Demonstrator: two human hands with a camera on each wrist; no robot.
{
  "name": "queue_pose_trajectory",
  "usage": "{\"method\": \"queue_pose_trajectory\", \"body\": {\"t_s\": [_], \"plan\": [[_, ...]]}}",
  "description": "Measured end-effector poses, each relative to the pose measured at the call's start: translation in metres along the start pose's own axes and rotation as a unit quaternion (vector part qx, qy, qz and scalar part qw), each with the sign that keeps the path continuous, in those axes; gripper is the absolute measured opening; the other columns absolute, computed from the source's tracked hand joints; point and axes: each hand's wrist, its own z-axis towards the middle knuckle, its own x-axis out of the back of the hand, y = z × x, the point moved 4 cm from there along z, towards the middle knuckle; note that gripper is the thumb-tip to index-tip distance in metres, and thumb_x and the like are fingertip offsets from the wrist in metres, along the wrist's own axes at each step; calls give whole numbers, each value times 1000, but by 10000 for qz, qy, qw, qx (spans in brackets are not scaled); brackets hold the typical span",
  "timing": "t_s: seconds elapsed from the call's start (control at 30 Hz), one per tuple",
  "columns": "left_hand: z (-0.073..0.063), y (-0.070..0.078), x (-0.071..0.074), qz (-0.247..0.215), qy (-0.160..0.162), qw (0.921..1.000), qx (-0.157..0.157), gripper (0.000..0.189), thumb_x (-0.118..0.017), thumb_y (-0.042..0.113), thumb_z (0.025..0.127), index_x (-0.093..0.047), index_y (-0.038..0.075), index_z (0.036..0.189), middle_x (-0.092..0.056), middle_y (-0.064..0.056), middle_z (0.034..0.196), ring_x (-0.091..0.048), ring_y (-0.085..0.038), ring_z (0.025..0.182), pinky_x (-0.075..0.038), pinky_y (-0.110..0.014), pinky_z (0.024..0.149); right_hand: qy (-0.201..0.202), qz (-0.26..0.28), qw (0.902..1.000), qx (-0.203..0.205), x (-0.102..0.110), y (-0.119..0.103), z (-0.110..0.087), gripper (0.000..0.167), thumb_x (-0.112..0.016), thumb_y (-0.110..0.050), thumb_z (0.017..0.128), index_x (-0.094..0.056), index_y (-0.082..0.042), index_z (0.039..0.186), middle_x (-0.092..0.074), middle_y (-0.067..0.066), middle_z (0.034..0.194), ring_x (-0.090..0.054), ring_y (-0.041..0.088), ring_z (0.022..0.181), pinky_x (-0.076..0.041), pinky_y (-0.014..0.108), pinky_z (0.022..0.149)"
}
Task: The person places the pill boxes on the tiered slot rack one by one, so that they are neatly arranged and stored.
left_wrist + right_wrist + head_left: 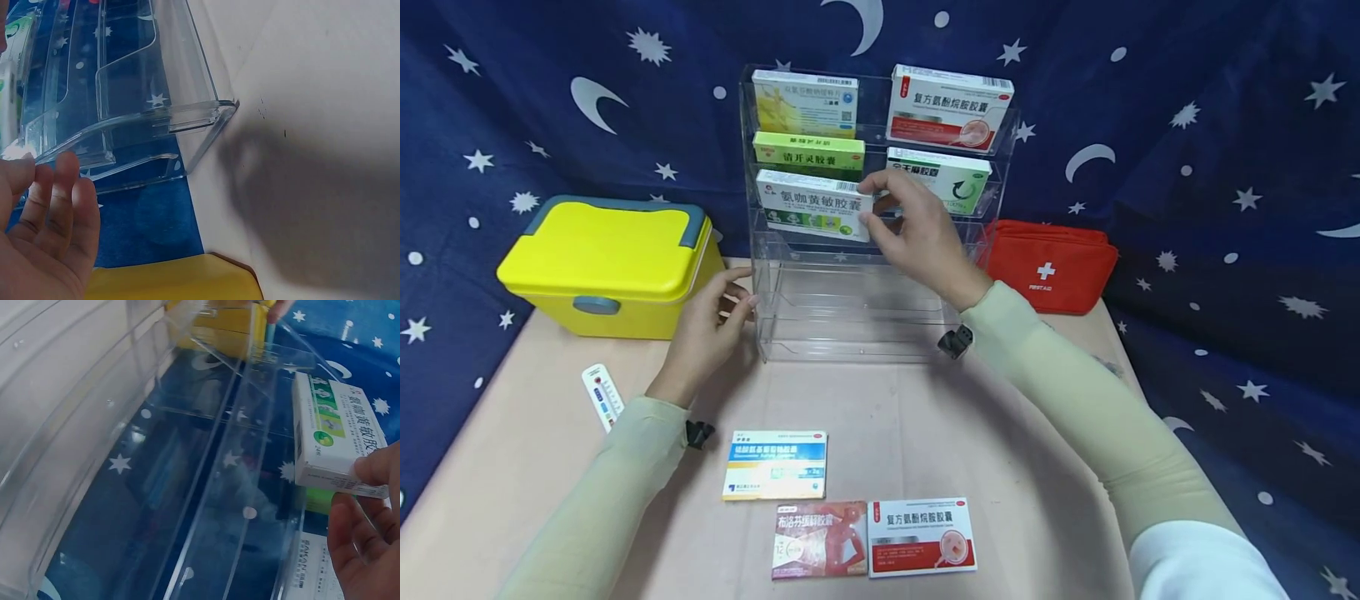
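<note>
Right hand (917, 233) pinches the white box (808, 202) by its right end at the rack's (850, 348) left column, below the green box (808, 152), leaving its printed face outward, while the left hand (709, 323) holds the rack's left edge, apparently to steady it.

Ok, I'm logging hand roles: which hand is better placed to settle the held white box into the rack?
Probably the right hand: it pinches one end of the held white box at the clear rack. The left hand holds the rack's side edge, away from that box.
</note>
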Motion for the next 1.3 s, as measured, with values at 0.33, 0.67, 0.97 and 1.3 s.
{"method": "queue_pose_trajectory", "body": {"t_s": [0.33, 0.67, 0.97, 1.3], "plan": [[0, 1, 0, -40, -5, 10000, 13, 41, -61, 16, 104, -53, 11, 144, -64, -11, 103, -66, -32, 85, -53, -25, 74, -404, -632, 9971, 157, -16, 5, -8, 27, -67, -9, 98, -62, -11, 124, -59, 1, 123, -64, 7, 100, -53, 26, 82], [0, 1, -1, -34, 27, 10000, -61, 41, -61, 14, 103, -53, 9, 143, -64, -11, 102, -65, -28, 83, -52, -22, 73, -364, -679, 9968, 226, -20, 10, -13, 24, -69, -8, 97, -62, -11, 120, -61, 0, 118, -66, 8, 100, -54, 26, 85], [0, -1, -2, 1, -27, 10000, -4, 42, -61, 16, 104, -52, 13, 144, -63, -10, 103, -64, -26, 85, -52, -24, 74, -327, -588, 9977, 95, -17, 11, -17, 24, -68, -8, 97, -62, -12, 120, -59, 0, 120, -67, 9, 97, -56, 30, 80], [-1, -1, -1, -20, -40, 9999, 90, 42, -60, 18, 104, -52, 14, 145, -63, -10, 103, -65, -31, 85, -53, -24, 73, -38, 47, 10000, -30, -24, -3, -65, 21, -71, -8, 94, -66, -8, 115, -62, 2, 115, -63, 8, 86, -54, 31, 66]]}}
